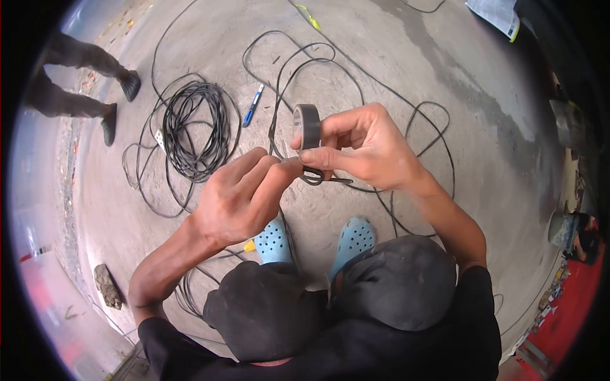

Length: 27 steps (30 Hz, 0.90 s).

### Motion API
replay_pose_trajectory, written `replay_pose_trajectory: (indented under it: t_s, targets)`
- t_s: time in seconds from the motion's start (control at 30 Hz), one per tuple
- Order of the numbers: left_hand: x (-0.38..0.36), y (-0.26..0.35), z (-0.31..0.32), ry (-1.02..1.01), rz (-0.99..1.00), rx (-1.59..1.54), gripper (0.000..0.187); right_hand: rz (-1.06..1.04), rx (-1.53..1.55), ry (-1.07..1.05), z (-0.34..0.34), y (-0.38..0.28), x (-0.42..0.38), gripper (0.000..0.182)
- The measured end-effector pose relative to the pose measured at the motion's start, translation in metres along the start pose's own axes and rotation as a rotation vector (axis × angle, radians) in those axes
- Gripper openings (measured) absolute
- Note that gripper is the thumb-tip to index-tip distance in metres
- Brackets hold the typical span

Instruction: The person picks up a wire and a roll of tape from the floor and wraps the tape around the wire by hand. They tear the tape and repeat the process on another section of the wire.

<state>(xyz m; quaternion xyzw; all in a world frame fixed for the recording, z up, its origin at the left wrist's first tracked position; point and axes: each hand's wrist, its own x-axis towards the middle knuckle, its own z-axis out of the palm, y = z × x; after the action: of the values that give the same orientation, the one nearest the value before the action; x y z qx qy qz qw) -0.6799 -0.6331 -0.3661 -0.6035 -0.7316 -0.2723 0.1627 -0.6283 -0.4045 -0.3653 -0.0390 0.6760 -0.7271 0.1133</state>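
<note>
My right hand [375, 149] is closed around a roll of black electrical tape [309, 127], which stands on edge between thumb and fingers. My left hand [238, 193] is closed too, its fingertips pinching a black cable [312, 180] where it meets my right thumb. A small bend of this cable and a short end stick out just below the fingertips. Both hands touch at the tips, held above the floor in front of my knees. Whether tape is wrapped on the cable is hidden by my fingers.
A large coil of black cable [197, 130] lies on the concrete floor [502, 171], left of a blue utility knife [253, 106]. Loose cable loops [448, 143] spread ahead and right. Another person's legs [82, 76] stand at upper left. A stone-like lump [108, 287] lies lower left.
</note>
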Motion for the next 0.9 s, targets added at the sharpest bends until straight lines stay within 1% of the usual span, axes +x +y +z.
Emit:
replay_pose_trajectory:
  t_s: [0.07, 0.1, 0.2, 0.27, 0.37, 0.47, 0.57, 0.67, 0.77, 0.8, 0.83, 0.9]
  targets:
    - [-0.003, -0.001, -0.002, 0.02, 0.061, 0.049, 0.043, 0.036, 0.082, -0.058, 0.0, 0.0, 0.003, 0.021]
    - [-0.004, -0.005, -0.002, 0.045, 0.124, 0.048, 0.049, 0.049, 0.128, -0.078, 0.002, -0.001, 0.004, 0.021]
    - [-0.007, -0.009, 0.001, 0.106, 0.196, 0.103, 0.05, 0.113, 0.191, -0.147, 0.002, -0.002, 0.006, 0.023]
    - [-0.008, -0.01, -0.001, 0.111, 0.214, 0.098, 0.045, 0.157, 0.196, -0.163, 0.003, -0.002, 0.006, 0.022]
    - [-0.007, -0.011, -0.003, 0.141, 0.241, 0.1, 0.043, 0.269, 0.287, -0.207, 0.004, -0.001, 0.007, 0.022]
    - [-0.007, -0.013, -0.005, 0.164, 0.265, 0.087, 0.044, 0.335, 0.398, -0.224, 0.013, -0.001, 0.01, 0.023]
    - [-0.006, -0.013, -0.006, 0.185, 0.297, 0.103, 0.044, 0.381, 0.478, -0.308, 0.01, 0.002, 0.013, 0.021]
    - [-0.003, -0.011, -0.008, 0.15, 0.33, 0.116, 0.044, 0.444, 0.488, -0.32, 0.009, 0.008, 0.015, 0.02]
    - [-0.005, -0.006, -0.001, 0.124, 0.181, 0.013, 0.04, 0.486, 0.346, -0.219, 0.012, -0.001, 0.016, 0.019]
    - [-0.005, -0.005, 0.002, 0.107, 0.131, -0.021, 0.039, 0.464, 0.306, -0.208, 0.013, 0.001, 0.018, 0.018]
    - [0.001, 0.002, 0.003, 0.109, 0.027, -0.044, 0.034, 0.443, 0.265, -0.197, 0.013, 0.005, 0.021, 0.018]
    - [0.004, 0.009, 0.005, 0.083, -0.151, -0.21, 0.028, 0.371, 0.193, -0.197, 0.007, 0.013, 0.023, 0.019]
